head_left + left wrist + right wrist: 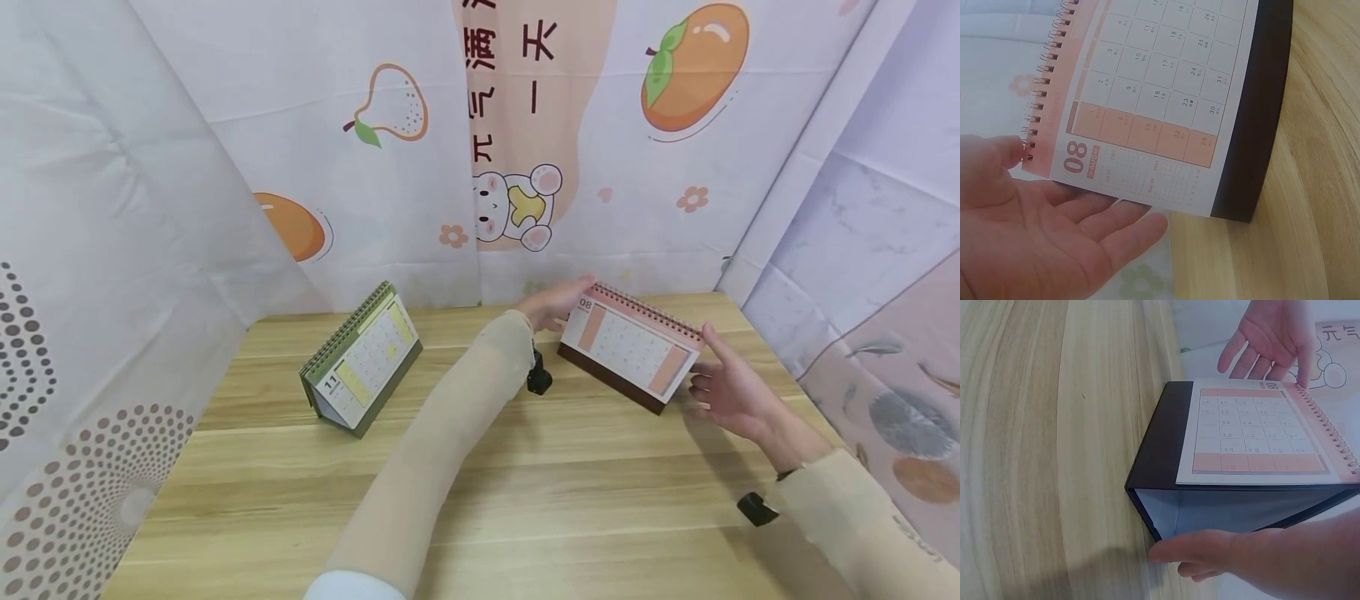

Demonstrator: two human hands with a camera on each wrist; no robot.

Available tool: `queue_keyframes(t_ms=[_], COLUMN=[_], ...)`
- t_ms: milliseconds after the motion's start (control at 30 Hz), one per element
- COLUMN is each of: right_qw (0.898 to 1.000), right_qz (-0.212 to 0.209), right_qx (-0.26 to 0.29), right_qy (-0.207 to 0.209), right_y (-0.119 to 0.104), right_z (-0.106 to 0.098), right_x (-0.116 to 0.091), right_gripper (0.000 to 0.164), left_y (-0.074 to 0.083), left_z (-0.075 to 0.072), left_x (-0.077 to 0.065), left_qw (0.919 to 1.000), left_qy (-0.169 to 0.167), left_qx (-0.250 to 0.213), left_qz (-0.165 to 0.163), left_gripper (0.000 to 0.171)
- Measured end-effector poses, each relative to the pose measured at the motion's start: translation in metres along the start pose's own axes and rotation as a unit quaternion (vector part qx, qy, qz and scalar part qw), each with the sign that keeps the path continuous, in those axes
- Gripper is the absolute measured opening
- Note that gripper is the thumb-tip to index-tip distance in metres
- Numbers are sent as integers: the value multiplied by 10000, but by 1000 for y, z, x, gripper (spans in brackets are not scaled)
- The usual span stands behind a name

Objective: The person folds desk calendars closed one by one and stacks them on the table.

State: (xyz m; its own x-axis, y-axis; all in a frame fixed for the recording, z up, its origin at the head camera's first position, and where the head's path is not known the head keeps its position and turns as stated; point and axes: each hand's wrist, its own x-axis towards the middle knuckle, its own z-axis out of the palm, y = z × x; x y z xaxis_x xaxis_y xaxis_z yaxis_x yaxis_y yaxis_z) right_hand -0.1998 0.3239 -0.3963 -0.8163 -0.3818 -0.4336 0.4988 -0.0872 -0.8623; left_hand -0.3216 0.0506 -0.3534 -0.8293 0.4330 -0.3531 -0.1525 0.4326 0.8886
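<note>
A pink desk calendar (633, 346) showing 08, with a dark brown base and spiral top, stands on the table's right side. My left hand (557, 304) is at its left end; in the left wrist view the thumb touches the spiral's corner and the relaxed fingers (1107, 234) lie along the side edge, their tips partly behind the page. At the opposite end is my right hand (738, 396), thumb up at the top corner, other fingers loosely bent beside the side opening. The calendar's hollow triangular end (1222, 509) faces my right hand in the right wrist view.
A green desk calendar (367, 358) showing 11 stands at an angle on the left of the wooden table (300, 517). Printed cloth (420, 175) hangs behind the table, with more fabric at both sides. Black wrist-worn devices (756, 508) sit below each wrist.
</note>
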Motion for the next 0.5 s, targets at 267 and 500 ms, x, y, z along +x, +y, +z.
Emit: queue_keyframes(t_ms=[267,500], right_qw=[10000,10000], right_qz=[22,12], right_qx=[8,21], right_qy=[-80,-72], right_y=[2,2], right_z=[-1,1], right_x=[-1,0], right_gripper=[107,107], left_y=[-4,-5], left_z=[-4,-4], left_x=[7,9], left_qw=[9999,9999], left_qy=[-159,-98], left_qx=[19,54], left_qz=[-45,-56], left_gripper=[64,63])
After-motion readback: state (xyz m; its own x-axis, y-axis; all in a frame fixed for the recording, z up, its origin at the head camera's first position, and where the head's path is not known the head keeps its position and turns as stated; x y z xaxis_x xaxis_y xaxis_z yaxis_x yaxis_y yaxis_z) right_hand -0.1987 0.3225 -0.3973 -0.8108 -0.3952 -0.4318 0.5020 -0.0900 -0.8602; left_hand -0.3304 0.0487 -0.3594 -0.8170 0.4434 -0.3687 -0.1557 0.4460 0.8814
